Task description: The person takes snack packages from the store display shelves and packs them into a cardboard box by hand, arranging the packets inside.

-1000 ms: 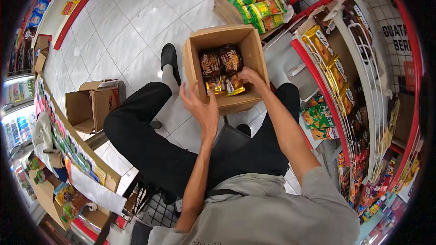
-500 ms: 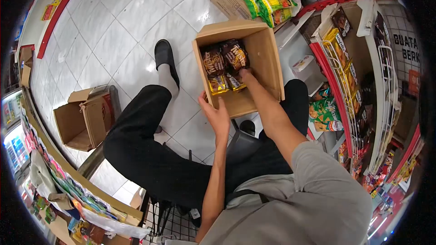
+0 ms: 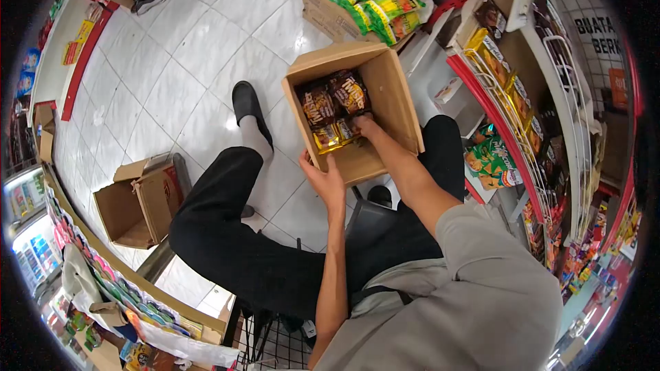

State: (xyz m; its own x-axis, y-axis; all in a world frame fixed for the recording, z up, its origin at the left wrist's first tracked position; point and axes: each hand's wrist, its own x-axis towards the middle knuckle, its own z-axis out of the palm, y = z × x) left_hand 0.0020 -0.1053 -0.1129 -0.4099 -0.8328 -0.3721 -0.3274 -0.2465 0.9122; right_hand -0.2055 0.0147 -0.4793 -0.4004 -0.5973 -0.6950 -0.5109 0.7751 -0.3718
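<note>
An open cardboard box (image 3: 402, 86) sits tilted between my legs. Inside it, brown snack packets marked Twist (image 3: 350, 93) lie at the far left, with gold snack packets (image 3: 326, 139) in front of them. My left hand (image 3: 323, 177) grips the box at its near left corner, the thumb against the near wall. Deep in the box, my right hand (image 3: 363, 125) is curled beside the gold packets and touches the packets there. Its fingertips are hidden, so what they hold cannot be made out.
Green and yellow snack bags (image 3: 388, 14) lie on a closed carton (image 3: 326, 10) beyond the box. Racks of snacks with a red edge (image 3: 491, 127) stand close on my right. An open carton (image 3: 141, 203) is on the tiled floor at left. Another person's foot (image 3: 148, 0) shows at far left.
The view has shifted slightly. My right hand has moved a little left within the box, closer to the gold packets. My left hand stays at the box's corner.
</note>
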